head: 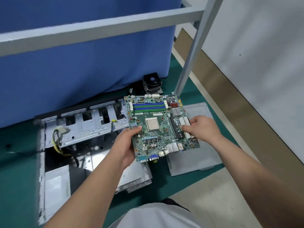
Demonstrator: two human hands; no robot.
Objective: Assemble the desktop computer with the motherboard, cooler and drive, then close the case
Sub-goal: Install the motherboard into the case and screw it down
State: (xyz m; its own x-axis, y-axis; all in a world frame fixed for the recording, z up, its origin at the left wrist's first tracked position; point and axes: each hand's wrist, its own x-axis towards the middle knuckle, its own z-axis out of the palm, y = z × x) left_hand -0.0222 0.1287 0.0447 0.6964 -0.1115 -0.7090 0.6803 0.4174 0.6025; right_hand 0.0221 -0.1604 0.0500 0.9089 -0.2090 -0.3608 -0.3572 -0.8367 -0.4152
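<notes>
Both bare forearms reach forward, left hand and right hand gripping, thumbs on top.

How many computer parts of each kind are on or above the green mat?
Motherboard, held in both hands: 1
Open case: 1
Cooler: 1
Grey side panel: 1
Total: 4

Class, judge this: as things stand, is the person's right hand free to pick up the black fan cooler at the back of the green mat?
Probably not yet. The right hand grips the green motherboard, which the left hand also holds, and the board sits between it and the black fan cooler.
</notes>
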